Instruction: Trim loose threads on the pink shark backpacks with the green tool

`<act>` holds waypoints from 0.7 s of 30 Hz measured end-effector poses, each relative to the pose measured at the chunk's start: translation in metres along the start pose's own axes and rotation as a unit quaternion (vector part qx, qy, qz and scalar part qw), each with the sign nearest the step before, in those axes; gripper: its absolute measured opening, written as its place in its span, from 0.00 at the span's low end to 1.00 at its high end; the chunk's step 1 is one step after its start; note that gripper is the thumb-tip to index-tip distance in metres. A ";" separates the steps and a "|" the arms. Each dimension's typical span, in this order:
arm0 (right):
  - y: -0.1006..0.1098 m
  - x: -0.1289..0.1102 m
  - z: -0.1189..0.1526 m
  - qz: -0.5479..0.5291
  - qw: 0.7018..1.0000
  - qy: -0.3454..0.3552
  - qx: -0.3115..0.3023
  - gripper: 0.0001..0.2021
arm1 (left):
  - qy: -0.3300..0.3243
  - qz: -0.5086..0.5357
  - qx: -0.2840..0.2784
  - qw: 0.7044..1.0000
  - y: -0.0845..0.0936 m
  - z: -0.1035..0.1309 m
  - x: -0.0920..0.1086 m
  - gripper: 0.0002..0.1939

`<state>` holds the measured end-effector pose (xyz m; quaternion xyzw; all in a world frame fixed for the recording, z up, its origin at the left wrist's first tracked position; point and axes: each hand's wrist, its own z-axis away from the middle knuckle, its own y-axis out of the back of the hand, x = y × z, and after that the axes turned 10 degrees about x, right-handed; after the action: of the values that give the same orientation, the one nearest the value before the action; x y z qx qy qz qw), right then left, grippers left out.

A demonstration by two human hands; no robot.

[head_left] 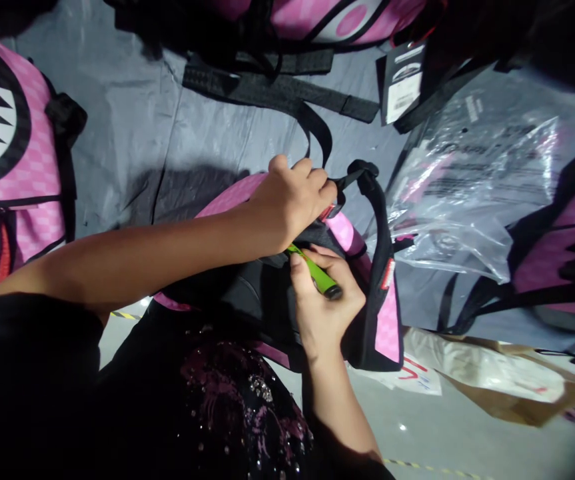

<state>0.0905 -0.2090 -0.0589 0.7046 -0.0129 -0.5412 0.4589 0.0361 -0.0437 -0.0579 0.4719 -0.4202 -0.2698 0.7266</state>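
Note:
A pink and black backpack (262,287) lies in front of me, with its black back side and straps facing up. My left hand (292,203) is closed around a black strap (350,179) of this bag, beside a small red and dark piece. Just below it, my right hand (330,300) grips a slim green tool (320,275) with a black end. The tool's front tip is hidden by the left hand and the bag. A padded shoulder strap (381,220) with a red label curves along the bag's right side.
A pink backpack with a toothed mouth (22,153) lies at left, another pink bag (307,19) at the top. A hang tag (404,87) and a clear plastic bag (472,180) lie on the grey sheet (117,120). More pink bags (567,247) stand at right.

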 end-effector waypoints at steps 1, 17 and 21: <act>0.001 0.000 -0.001 0.011 1.000 0.010 -0.001 0.08 | 0.000 0.001 -0.004 1.000 0.001 0.000 0.000 0.25; 0.001 0.001 -0.003 0.012 1.000 0.000 -0.004 0.07 | -0.013 -0.024 0.045 0.999 -0.009 0.002 -0.001 0.23; -0.002 0.001 -0.003 -0.002 1.000 0.009 0.003 0.08 | -0.009 -0.060 0.090 0.994 -0.015 0.007 -0.001 0.21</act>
<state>0.0925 -0.2064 -0.0604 0.7105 -0.0090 -0.5360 0.4559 0.0298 -0.0517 -0.0710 0.5575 -0.4201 -0.2778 0.6599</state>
